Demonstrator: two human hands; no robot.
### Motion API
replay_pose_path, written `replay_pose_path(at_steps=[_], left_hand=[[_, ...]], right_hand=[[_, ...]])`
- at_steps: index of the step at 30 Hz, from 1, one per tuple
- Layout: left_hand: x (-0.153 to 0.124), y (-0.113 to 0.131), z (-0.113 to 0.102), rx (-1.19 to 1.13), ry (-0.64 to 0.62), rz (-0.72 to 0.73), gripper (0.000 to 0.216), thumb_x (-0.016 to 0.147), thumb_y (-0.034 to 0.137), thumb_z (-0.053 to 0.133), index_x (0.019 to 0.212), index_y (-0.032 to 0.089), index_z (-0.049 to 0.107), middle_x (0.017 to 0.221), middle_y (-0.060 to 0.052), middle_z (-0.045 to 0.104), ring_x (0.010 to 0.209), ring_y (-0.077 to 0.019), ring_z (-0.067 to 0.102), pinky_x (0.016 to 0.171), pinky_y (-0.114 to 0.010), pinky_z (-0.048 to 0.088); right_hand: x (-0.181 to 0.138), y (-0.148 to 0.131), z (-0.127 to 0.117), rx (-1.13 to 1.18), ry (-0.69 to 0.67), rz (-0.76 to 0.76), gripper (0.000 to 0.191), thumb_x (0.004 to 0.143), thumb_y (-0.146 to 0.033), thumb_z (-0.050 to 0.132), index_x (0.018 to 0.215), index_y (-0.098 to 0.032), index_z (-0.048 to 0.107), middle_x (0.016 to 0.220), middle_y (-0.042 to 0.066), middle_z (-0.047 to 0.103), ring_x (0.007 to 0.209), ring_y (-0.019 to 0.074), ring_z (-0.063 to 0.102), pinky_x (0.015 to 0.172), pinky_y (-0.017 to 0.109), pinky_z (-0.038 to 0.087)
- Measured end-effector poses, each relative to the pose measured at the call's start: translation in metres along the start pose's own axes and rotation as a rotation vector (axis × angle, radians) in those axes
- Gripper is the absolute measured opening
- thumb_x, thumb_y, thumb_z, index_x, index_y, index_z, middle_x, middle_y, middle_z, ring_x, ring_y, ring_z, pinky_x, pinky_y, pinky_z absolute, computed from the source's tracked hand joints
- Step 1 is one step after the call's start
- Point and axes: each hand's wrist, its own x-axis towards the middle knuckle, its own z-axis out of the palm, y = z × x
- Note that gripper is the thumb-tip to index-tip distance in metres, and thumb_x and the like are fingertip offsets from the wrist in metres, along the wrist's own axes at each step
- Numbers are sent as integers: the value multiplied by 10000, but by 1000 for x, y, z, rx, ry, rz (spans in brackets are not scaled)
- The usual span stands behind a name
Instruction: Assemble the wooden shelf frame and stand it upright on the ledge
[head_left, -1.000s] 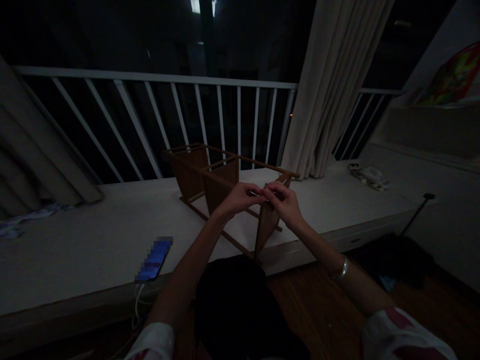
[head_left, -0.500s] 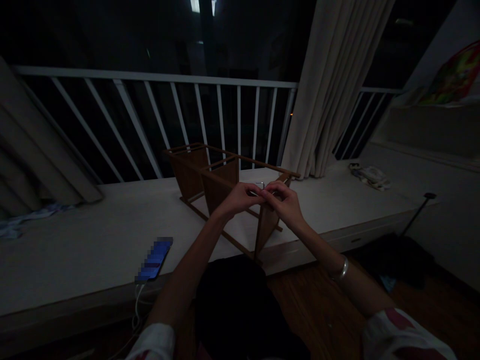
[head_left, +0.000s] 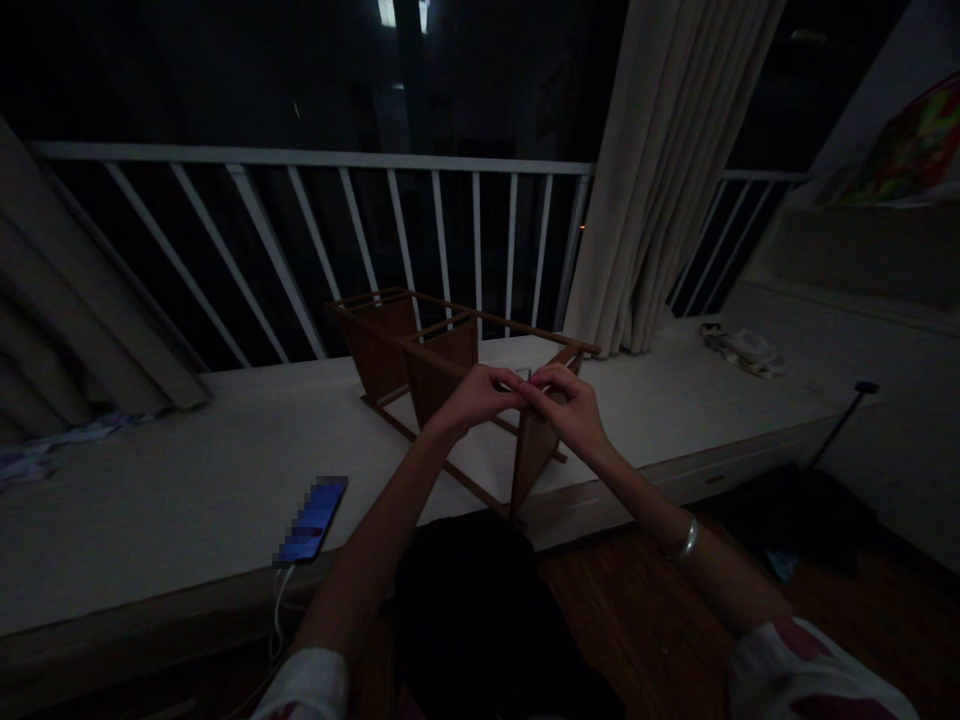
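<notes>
My left hand (head_left: 480,395) and my right hand (head_left: 566,405) meet in front of me, fingertips pinched together on a small pale object (head_left: 523,376) too dim to name. They hover just above the near end panel of a brown wooden rack (head_left: 420,365) that lies on its side on a white ledge (head_left: 172,480). A silver bangle (head_left: 684,540) sits on my right wrist. The room is very dark.
A phone (head_left: 311,520) with a lit screen and a white cable lies at the ledge's front edge. White railing bars (head_left: 300,230) and a curtain (head_left: 660,170) stand behind. A crumpled cloth (head_left: 742,350) lies at the right. Wooden floor lies below.
My hands stay pinched together at the same spot, with only small finger movements. The view has shifted very slightly.
</notes>
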Motion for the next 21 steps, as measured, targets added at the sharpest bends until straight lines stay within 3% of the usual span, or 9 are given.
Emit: replay_pose_path(at_steps=[6, 11, 16, 21], left_hand=[[-1, 4, -1, -28, -59, -4, 269, 645, 318, 617, 801, 105, 663, 783, -61, 646, 732, -139, 561, 682, -253, 423], [1, 1, -1, -22, -25, 3, 240, 632, 318, 627, 711, 92, 644, 738, -51, 631, 698, -125, 549, 674, -253, 421], [1, -1, 2, -6, 25, -3, 251, 610, 336, 644, 676, 94, 628, 681, -36, 615, 646, -112, 540, 640, -246, 414], [-2, 6, 2, -3, -11, -4, 274, 614, 319, 640, 777, 99, 655, 755, -56, 635, 704, -134, 557, 678, -265, 420]], right_hand=[[1, 2, -2, -4, -40, -47, 168, 747, -354, 553, 729, -207, 632, 796, 37, 576, 793, 154, 539, 683, 295, 433], [2, 1, -1, -14, -40, -3, 198, 750, -369, 541, 824, -210, 633, 851, 40, 580, 785, 146, 541, 665, 284, 442], [0, 1, -2, -16, 13, 3, 177, 711, -366, 589, 739, -194, 625, 774, 31, 558, 721, 135, 533, 615, 267, 433], [1, 6, -3, -9, -2, -1, 180, 728, -372, 567, 733, -205, 631, 784, 33, 565, 772, 149, 534, 667, 291, 442]])
